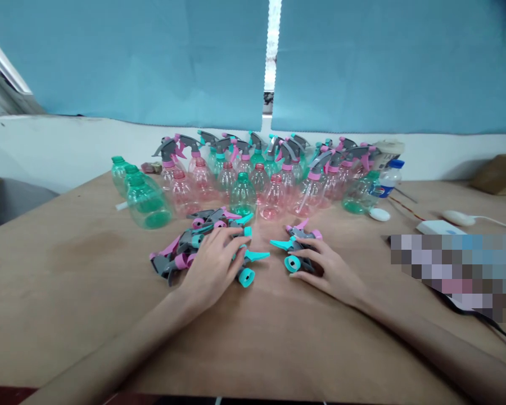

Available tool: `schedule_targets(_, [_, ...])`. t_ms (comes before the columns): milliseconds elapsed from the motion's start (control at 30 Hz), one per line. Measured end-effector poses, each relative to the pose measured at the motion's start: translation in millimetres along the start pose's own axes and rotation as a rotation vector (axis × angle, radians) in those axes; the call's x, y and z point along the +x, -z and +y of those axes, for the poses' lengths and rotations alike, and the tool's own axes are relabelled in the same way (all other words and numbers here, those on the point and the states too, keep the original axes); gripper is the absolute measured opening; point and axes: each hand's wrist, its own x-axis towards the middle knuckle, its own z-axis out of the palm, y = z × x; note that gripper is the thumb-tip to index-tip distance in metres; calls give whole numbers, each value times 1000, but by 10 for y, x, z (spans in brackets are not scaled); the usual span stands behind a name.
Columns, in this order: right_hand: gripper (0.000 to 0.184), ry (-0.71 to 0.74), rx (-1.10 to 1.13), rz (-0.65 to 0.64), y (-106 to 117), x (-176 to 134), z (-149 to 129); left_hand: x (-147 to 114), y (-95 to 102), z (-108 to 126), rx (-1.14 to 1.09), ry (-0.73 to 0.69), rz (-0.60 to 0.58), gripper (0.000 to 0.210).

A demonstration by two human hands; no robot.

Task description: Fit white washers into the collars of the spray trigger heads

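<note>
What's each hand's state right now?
Left hand: curved over spray tops; grip unclear.
Right hand: fingers around a turquoise-collared spray top; grip unclear.

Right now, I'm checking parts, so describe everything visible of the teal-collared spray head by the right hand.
The spray head looks plastic: dark grey body, round teal collar with its hollow end facing the camera. It lies on its side at the tabletop. Fingers of the right hand curve around it, hiding part; grip unclear. The teal lever alongside may be its trigger.

Single head-worn view, forward and down across the table.
</note>
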Motion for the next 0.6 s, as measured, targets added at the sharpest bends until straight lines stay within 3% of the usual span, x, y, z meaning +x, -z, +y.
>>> schedule_targets(200, [39, 60, 81, 4, 84, -3, -51, 224, -150, 316, -263, -31, -144, 21])
schedule_targets(333, [33, -118, 23, 162, 151, 5, 46, 256, -286, 533, -293, -92, -183, 23])
schedule_targets(400, [39, -208, -42, 225, 156, 19, 151, 215, -369, 623, -270, -171, -209, 26])
schedule_targets(500, [44, -230, -62, 161, 132, 40, 323, 171, -502, 665, -183, -260, -229, 28])
schedule_targets(600, [32, -216, -20, 68, 116, 51, 427, 203, -619, 595, -96, -238, -202, 28])
